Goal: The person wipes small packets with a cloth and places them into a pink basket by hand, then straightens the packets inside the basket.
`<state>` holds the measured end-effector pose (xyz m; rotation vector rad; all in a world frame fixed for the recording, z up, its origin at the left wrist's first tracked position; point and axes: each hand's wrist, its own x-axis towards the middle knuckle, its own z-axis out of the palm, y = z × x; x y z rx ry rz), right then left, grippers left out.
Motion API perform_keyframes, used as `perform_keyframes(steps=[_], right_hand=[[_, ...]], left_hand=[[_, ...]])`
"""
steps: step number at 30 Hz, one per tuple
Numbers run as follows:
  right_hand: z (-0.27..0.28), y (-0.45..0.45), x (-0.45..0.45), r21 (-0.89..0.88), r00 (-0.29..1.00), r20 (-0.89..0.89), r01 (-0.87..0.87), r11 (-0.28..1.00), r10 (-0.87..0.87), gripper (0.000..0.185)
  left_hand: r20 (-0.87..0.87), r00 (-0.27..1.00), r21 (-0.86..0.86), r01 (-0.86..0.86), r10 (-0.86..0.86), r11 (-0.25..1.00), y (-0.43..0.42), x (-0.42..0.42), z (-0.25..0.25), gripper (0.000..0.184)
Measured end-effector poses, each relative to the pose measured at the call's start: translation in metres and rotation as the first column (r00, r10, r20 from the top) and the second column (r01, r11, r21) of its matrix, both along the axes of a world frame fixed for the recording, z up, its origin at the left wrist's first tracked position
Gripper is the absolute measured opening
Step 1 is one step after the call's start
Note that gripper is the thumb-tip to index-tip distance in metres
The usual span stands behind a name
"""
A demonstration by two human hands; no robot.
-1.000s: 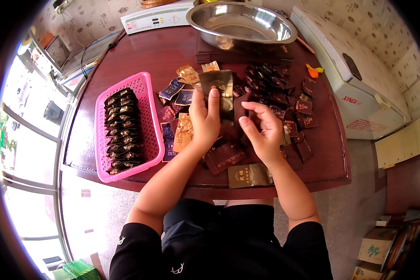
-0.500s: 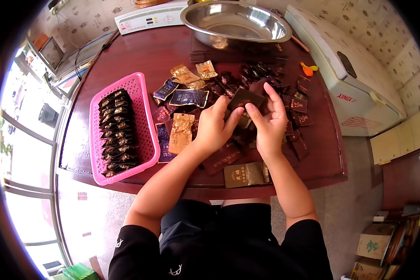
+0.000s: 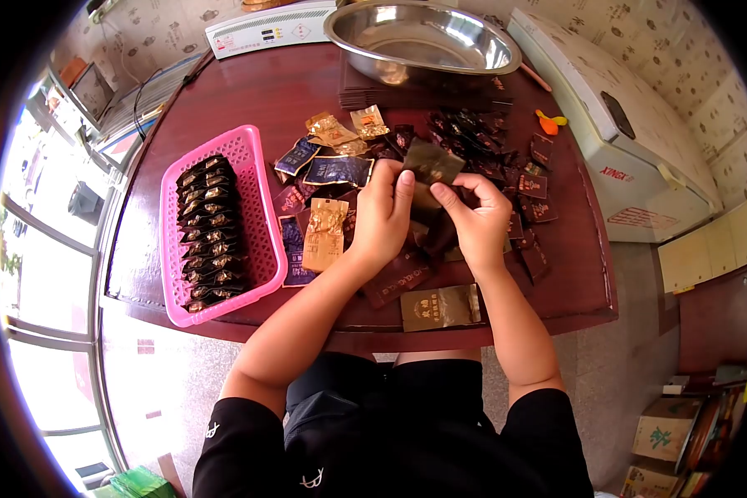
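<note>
Table: the dark red tabletop point(image 3: 224, 91) spreads in front of the person, its near edge close to the lap.
Freezer: a white chest freezer point(image 3: 639, 178) stands at the table's right side.
Arms: both reach forward over the near edge, elbows wide apart, forearms slanting inward so the hands nearly meet above the middle.
Basin: a steel basin point(image 3: 423, 41) sits at the far side.
Basket: a pink basket point(image 3: 265, 217) rests at the left, a row of dark packets point(image 3: 216, 228) lined up along it.
Pile: loose packets in brown, blue and gold lie scattered beneath and around the hands.
Left hand: the left hand point(image 3: 382, 209) is closed on the held packet's left side, thumb straight and pointing away, fingers curled behind.
Right hand: the right hand point(image 3: 481, 217) pinches the packet's near right edge, thumb angled far-left, index finger bent, the others folded in.
Held packet: the olive-brown packet point(image 3: 433, 161) is raised above the pile between both hands, tilted; its underside is hidden.
</note>
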<state>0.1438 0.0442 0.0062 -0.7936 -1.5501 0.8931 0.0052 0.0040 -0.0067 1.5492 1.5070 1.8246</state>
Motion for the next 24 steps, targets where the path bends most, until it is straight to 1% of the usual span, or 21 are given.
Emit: perform_keyframes(steps=[1, 2, 3, 4, 5, 6, 7, 8, 9, 10, 11, 13, 14, 15, 17, 18, 19, 21, 22, 23, 24], right_hand=[[0.000, 0.002, 0.000, -0.027, 0.998, -0.011, 0.054, 0.998, -0.054, 0.019], [0.002, 0.001, 0.002, -0.030, 0.990, -0.134, 0.041, 0.999, -0.045, 0.018], [0.004, 0.003, 0.004, 0.057, 0.989, -0.077, 0.130, 0.990, -0.126, 0.019], [0.005, 0.001, 0.003, 0.051, 0.989, -0.107, 0.110, 0.993, -0.104, 0.020], [0.005, 0.000, 0.002, 0.046, 0.987, -0.136, 0.088, 0.995, -0.081, 0.021], [0.003, -0.001, 0.003, 0.128, 0.994, -0.107, 0.040, 0.991, -0.026, 0.022], [0.003, -0.003, 0.004, 0.208, 0.997, -0.073, -0.013, 0.978, 0.028, 0.023], [0.003, -0.009, 0.006, 0.253, 0.994, -0.031, -0.095, 0.963, 0.106, 0.025], [0.006, -0.013, 0.005, 0.330, 0.987, 0.074, -0.161, 0.930, 0.145, 0.030], [0.009, -0.017, 0.000, 0.396, 0.972, 0.125, -0.234, 0.888, 0.200, 0.034], [0.011, -0.019, -0.005, 0.456, 0.952, 0.179, -0.304, 0.836, 0.249, 0.038], [0.007, -0.014, -0.004, 0.575, 0.886, 0.411, -0.436, 0.693, 0.216, 0.046], [0.003, -0.013, -0.007, 0.559, 0.867, 0.429, -0.475, 0.679, 0.254, 0.053], [0.003, -0.012, -0.008, 0.558, 0.867, 0.429, -0.474, 0.681, 0.253, 0.053], [0.005, -0.011, -0.009, 0.580, 0.852, 0.499, -0.465, 0.669, 0.160, 0.052], [0.003, -0.010, -0.006, 0.544, 0.816, 0.568, -0.470, 0.695, 0.107, 0.059], [0.002, -0.010, -0.006, 0.543, 0.815, 0.569, -0.470, 0.695, 0.107, 0.059], [0.003, -0.009, -0.007, 0.598, 0.838, 0.544, -0.353, 0.719, -0.041, 0.067], [0.000, -0.007, -0.006, 0.580, 0.825, 0.563, -0.342, 0.739, -0.060, 0.074], [-0.002, -0.005, -0.005, 0.580, 0.824, 0.563, -0.342, 0.739, -0.060, 0.074], [-0.003, -0.003, -0.005, 0.603, 0.828, 0.549, -0.293, 0.742, -0.118, 0.075]], left_hand=[[0.064, 0.998, 0.029, -0.003, 0.001, 1.000, -0.001, 0.003, 0.002, 0.019], [0.095, 0.994, -0.051, 0.059, -0.054, 0.997, -0.005, 0.001, 0.004, 0.038], [0.095, 0.994, -0.051, 0.061, -0.056, 0.997, -0.006, 0.001, 0.004, 0.038], [-0.079, 0.990, 0.053, 0.121, -0.117, 0.991, -0.006, 0.001, 0.004, 0.046], [-0.255, 0.954, 0.144, 0.195, -0.154, 0.970, -0.007, 0.001, 0.003, 0.054], [-0.130, 0.953, 0.114, 0.289, -0.274, 0.950, -0.010, 0.005, 0.002, 0.056], [0.002, 0.924, 0.098, 0.381, -0.383, 0.919, -0.011, 0.009, 0.001, 0.059], [0.172, 0.859, 0.142, 0.463, -0.483, 0.875, -0.010, 0.011, -0.001, 0.056], [0.329, 0.756, 0.201, 0.530, -0.567, 0.824, -0.008, 0.011, -0.002, 0.055], [0.590, 0.619, 0.137, 0.556, -0.518, 0.820, -0.013, 0.009, 0.000, 0.060], [0.731, 0.453, 0.222, 0.548, -0.510, 0.806, -0.006, 0.008, -0.002, 0.063], [0.760, 0.358, 0.318, 0.522, -0.542, 0.791, -0.008, 0.006, 0.016, 0.065], [0.764, 0.408, 0.283, 0.484, -0.500, 0.828, -0.008, 0.004, 0.021, 0.064], [0.765, 0.407, 0.283, 0.485, -0.500, 0.827, -0.010, 0.003, 0.024, 0.064], [0.806, 0.316, 0.274, 0.551, -0.501, 0.788, -0.014, 0.003, 0.027, 0.063], [0.825, 0.274, 0.276, 0.569, -0.495, 0.774, -0.013, 0.002, 0.024, 0.062], [0.825, 0.273, 0.276, 0.570, -0.495, 0.774, -0.012, 0.002, 0.022, 0.062], [0.751, 0.492, 0.130, 0.542, -0.439, 0.830, -0.012, 0.005, 0.022, 0.058], [0.806, 0.413, 0.125, 0.581, -0.424, 0.804, -0.017, 0.007, 0.024, 0.054], [0.787, 0.425, 0.105, 0.623, -0.448, 0.775, -0.020, 0.008, 0.027, 0.051], [0.685, 0.557, 0.051, 0.606, -0.469, 0.794, -0.020, 0.009, 0.020, 0.050]])
